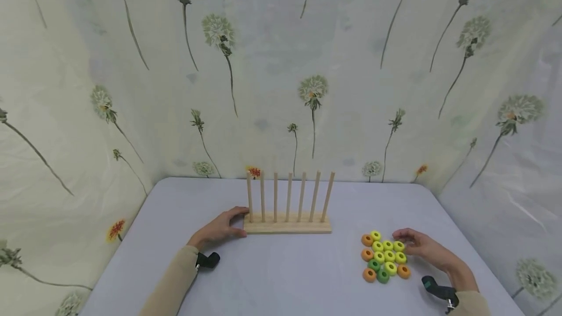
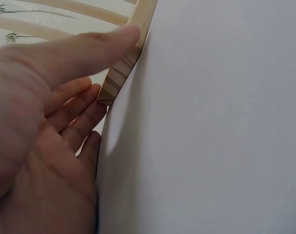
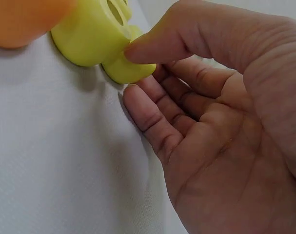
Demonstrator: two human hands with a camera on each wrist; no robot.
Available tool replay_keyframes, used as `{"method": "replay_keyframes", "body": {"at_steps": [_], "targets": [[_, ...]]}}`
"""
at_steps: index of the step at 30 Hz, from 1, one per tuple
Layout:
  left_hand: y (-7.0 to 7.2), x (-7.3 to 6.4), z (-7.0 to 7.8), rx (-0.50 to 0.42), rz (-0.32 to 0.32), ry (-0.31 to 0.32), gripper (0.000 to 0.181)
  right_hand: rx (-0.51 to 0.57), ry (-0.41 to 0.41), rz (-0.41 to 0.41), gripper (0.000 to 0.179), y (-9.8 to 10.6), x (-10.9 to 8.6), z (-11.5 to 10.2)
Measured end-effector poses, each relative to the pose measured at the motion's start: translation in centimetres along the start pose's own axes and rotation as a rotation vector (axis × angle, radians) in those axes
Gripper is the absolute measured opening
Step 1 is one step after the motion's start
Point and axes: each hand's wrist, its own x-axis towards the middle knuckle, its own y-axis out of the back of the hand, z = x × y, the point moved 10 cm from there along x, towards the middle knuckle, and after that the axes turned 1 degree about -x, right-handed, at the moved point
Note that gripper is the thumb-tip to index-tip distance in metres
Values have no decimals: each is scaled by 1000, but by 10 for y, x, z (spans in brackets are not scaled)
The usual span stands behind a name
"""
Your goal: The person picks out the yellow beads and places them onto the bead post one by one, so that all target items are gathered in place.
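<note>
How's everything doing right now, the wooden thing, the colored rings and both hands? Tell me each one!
Wooden base: flat on the table
Seven pegs: upright, bare
Yellow rings: on the table, holes up
Orange rings: on the table, holes up
Green rings: on the table, holes up
Left hand: holding the base's left end
Right hand: at a yellow ring; grip unclear

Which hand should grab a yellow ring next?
Probably the right hand: it's close beside the yellow rings. The left hand is farther away and holds one end of the rack.
</note>
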Motion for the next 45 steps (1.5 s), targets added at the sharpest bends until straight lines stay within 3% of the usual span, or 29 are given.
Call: {"method": "replay_keyframes", "body": {"at_steps": [17, 26, 33, 45], "targets": [[-5, 1, -3, 3, 10, 46, 68, -60, -30, 32, 47, 0, 2, 3], [-7, 0, 3, 38, -4, 27, 69, -84, -51, 79, 48, 2, 5, 7], [-7, 1, 0, 14, 0, 52, 70, -94, -66, 96, 47, 3, 3, 7], [-6, 2, -3, 12, 9, 27, 69, -110, -88, 128, 46, 4, 3, 6]]}}
